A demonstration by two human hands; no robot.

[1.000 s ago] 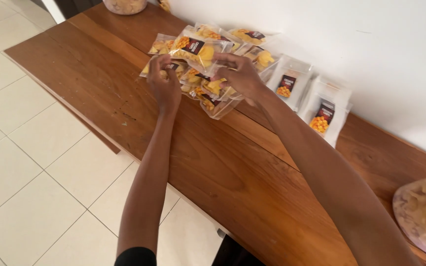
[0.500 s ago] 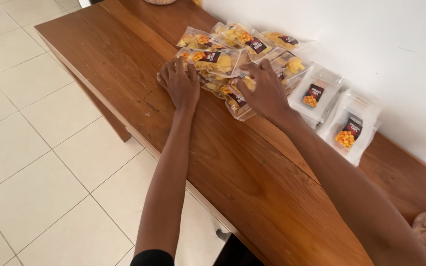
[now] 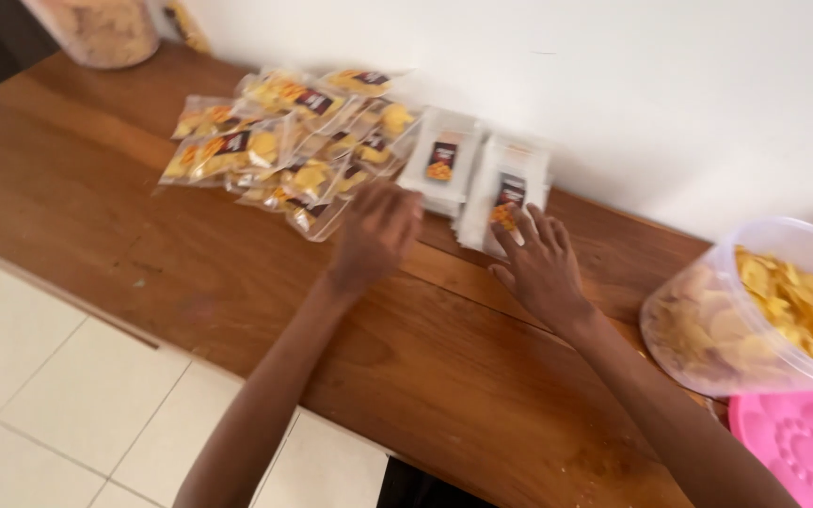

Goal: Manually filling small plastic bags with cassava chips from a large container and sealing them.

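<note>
- The right hand (image 3: 543, 268) is hovering open with its fingers spread, palm down; its fingertips are reaching the near edge of a white pouch stack (image 3: 508, 193) lying towards the back edge of the wooden table (image 3: 96, 216), close to the white wall (image 3: 613, 85).
- The left hand (image 3: 378, 233) is blurred; its fingers are looking loosely extended and gripping nothing, just beside the near corner of the filled packet pile (image 3: 279, 141).
- A second white pouch stack (image 3: 442, 162) is lying just to the left of the first, touching it, between that stack and the filled packets.
- The filled packets, clear with yellow chips and dark labels, are spreading in an overlapping heap along the back edge, left of both hands.
- A clear plastic tub of yellow chips (image 3: 764, 310) is sitting at the right end of the table, tilted, its mouth facing right.
- A pink lid (image 3: 797, 447) is lying just in front of the tub, near the right front corner.
- A large jar (image 3: 101, 28) is standing at the far left corner.
</note>
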